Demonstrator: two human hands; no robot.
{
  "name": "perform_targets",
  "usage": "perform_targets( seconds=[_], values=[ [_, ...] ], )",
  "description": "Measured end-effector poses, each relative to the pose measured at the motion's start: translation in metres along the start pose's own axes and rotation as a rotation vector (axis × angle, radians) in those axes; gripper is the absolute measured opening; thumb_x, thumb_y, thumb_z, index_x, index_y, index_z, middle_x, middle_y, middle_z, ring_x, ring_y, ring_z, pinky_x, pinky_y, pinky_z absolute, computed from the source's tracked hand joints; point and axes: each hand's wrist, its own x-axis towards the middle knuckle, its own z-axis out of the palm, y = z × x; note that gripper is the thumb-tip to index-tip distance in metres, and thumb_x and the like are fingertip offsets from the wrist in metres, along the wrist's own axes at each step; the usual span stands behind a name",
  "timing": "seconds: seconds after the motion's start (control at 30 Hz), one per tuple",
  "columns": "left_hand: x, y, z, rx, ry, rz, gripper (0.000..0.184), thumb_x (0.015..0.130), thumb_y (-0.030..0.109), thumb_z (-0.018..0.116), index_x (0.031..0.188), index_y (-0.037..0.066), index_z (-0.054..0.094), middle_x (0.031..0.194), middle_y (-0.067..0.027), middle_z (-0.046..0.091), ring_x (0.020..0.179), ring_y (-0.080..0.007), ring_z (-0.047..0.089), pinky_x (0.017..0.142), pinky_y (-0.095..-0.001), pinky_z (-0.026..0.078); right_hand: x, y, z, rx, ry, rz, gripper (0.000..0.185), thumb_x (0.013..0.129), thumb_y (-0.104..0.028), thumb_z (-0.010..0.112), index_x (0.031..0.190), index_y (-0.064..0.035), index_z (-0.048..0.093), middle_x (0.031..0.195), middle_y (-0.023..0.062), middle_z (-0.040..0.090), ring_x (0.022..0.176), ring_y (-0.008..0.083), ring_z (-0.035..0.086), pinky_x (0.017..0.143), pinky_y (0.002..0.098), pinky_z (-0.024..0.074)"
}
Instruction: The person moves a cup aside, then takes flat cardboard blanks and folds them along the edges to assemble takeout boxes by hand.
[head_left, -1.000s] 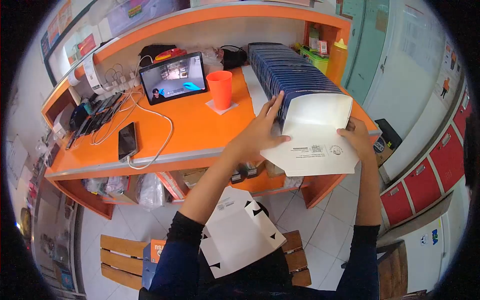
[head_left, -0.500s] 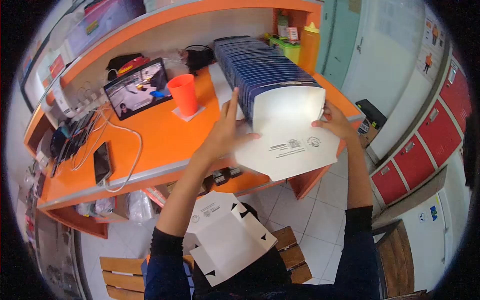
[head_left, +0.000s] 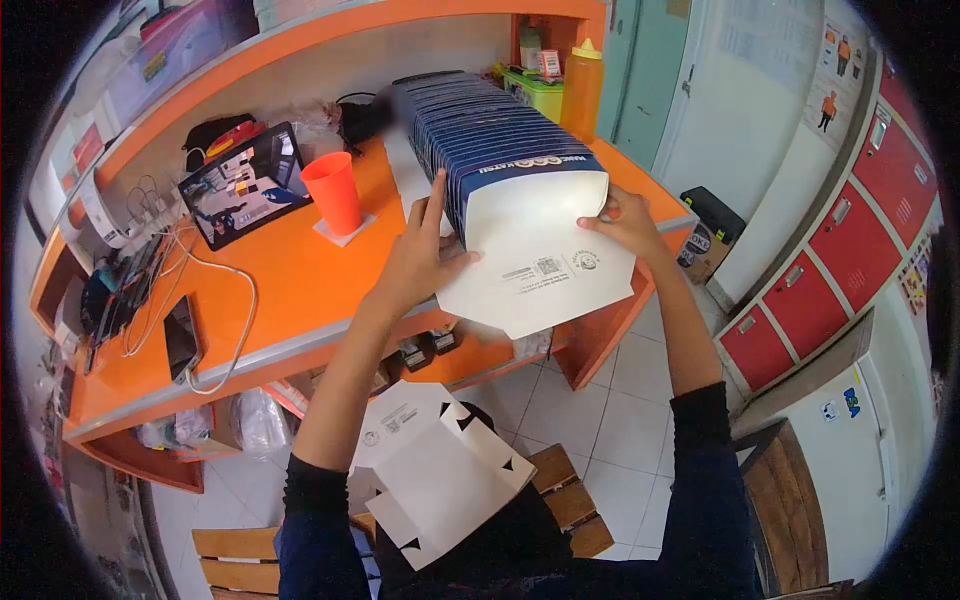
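Note:
A long row of dark blue folded paper boxes (head_left: pixel 510 125) stands packed on the orange desk. At its near end is a paper box (head_left: pixel 540 220), its white inside facing me and its printed flap hanging over the desk's front edge. My left hand (head_left: pixel 425 250) is at the box's left side, thumb on the white face, index finger stretched up along the row. My right hand (head_left: pixel 625 225) pinches the right edge, thumb in front and fingers partly hidden behind. Another unfolded white paper box (head_left: pixel 450 490) with cut slots lies on my lap.
On the orange desk (head_left: pixel 290 290) are a tablet (head_left: pixel 245 187), an orange cup (head_left: pixel 332 193), a phone (head_left: pixel 182 338) and white cables. A yellow-capped bottle (head_left: pixel 582 92) stands behind the row. Red lockers (head_left: pixel 835 235) line the right side; a wooden chair (head_left: pixel 790 500) is at lower right.
The view has shifted, so the scene sits further left. Lettering on the blue top edge of the near box now shows more fully. Both hands remain at that box's sides.

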Motion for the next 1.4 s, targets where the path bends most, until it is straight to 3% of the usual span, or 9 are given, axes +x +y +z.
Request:
perform_targets(
  seconds=[0.27,0.37,0.73,0.97,1.03,1.13,1.2,1.23,1.4],
  values=[
    [0.021,0.019,-0.019,0.176,0.239,0.284,0.072,0.081,0.026,0.074,0.141,0.009,0.038,0.137,-0.0161,0.041,0.113,-0.0285,0.057,0.085,-0.0374,0.054,0.027,-0.042,-0.023,0.546,0.036,-0.336,0.041,0.094,-0.033,0.057,0.125,-0.006,0.058,0.129,0.01,0.056,0.123,0.0174,0.048,0.104,0.0324,0.0376],
    [0.032,0.018,-0.018,0.057,0.2,0.24,0.052,0.084,0.026,0.071,0.129,0.006,0.054,0.132,-0.0147,0.048,0.118,-0.0277,0.053,0.088,-0.0386,0.053,0.03,-0.051,-0.027,0.344,-0.026,-0.256,0.041,0.098,-0.033,0.048,0.127,-0.0063,0.057,0.131,0.0089,0.056,0.125,0.0175,0.047,0.105,0.0322,0.0372],
    [0.039,0.026,-0.022,-0.146,0.206,0.19,0.03,0.086,0.017,0.068,0.112,0.001,0.065,0.115,-0.0149,0.059,0.115,-0.0247,0.055,0.087,-0.0358,0.057,0.039,-0.043,-0.008,0.406,0.134,-0.177,0.033,0.099,-0.03,0.048,0.112,-0.0024,0.063,0.12,0.0088,0.063,0.113,0.0163,0.055,0.098,0.0288,0.0417],
    [0.017,0.026,-0.029,-0.141,0.168,0.105,0.049,0.086,0.026,0.069,0.126,0.003,0.053,0.114,-0.0145,0.06,0.11,-0.0261,0.058,0.092,-0.0396,0.049,0.034,-0.047,-0.008,0.289,0.202,-0.101,0.028,0.099,-0.024,0.049,0.11,0.0,0.061,0.11,0.0104,0.064,0.106,0.019,0.058,0.093,0.0305,0.0433],
    [-0.029,0.037,-0.045,-0.109,0.229,0.086,0.045,0.087,0.023,0.068,0.123,0.002,0.054,0.11,-0.0135,0.061,0.105,-0.0243,0.06,0.09,-0.0378,0.049,-0.006,-0.091,-0.006,0.001,0.559,-0.302,0.025,0.097,-0.02,0.052,0.107,0.0017,0.06,0.105,0.0119,0.063,0.099,0.0207,0.059,0.087,0.0312,0.0452],
    [-0.13,0.027,-0.062,-0.006,0.195,-0.05,0.032,0.088,0.019,0.065,0.113,0.0,0.056,0.103,-0.0112,0.063,0.097,-0.0205,0.062,0.086,-0.0347,0.05,-0.127,-0.166,0.039,0.21,0.634,0.123,0.017,0.093,-0.014,0.057,0.102,-0.0013,0.062,0.095,0.0128,0.064,0.086,0.0235,0.061,0.08,0.0341,0.0482],
    [-0.213,0.013,-0.037,-0.025,0.096,-0.257,0.029,0.086,0.014,0.067,0.109,0.0,0.058,0.101,-0.0112,0.064,0.094,-0.0198,0.063,0.087,-0.0341,0.049,-0.19,-0.165,0.085,-0.058,0.136,-0.262,0.033,0.087,-0.022,0.063,0.111,0.001,0.059,0.093,0.0145,0.064,0.086,0.0311,0.061,0.079,0.043,0.0493],
    [-0.249,0.011,-0.027,-0.065,-0.17,-0.41,0.047,0.085,0.036,0.068,0.119,0.005,0.056,0.12,-0.0192,0.057,0.115,-0.0341,0.054,0.092,-0.0475,0.045,-0.221,-0.163,0.108,-0.107,-0.095,-0.465,0.042,0.085,-0.025,0.066,0.116,0.0022,0.057,0.091,0.0153,0.064,0.086,0.0349,0.061,0.078,0.0475,0.0499],
    [-0.415,-0.032,0.07,0.583,-0.648,-0.296,0.103,0.074,0.079,0.048,0.143,0.004,0.034,0.147,-0.028,0.026,0.132,-0.0544,0.024,0.104,-0.0647,0.024,-0.326,-0.074,0.211,-0.435,-0.508,0.325,0.069,0.087,-0.045,0.06,0.131,0.0052,0.043,0.114,0.0224,0.058,0.102,0.0357,0.058,0.083,0.0472,0.0485]
  ],
)
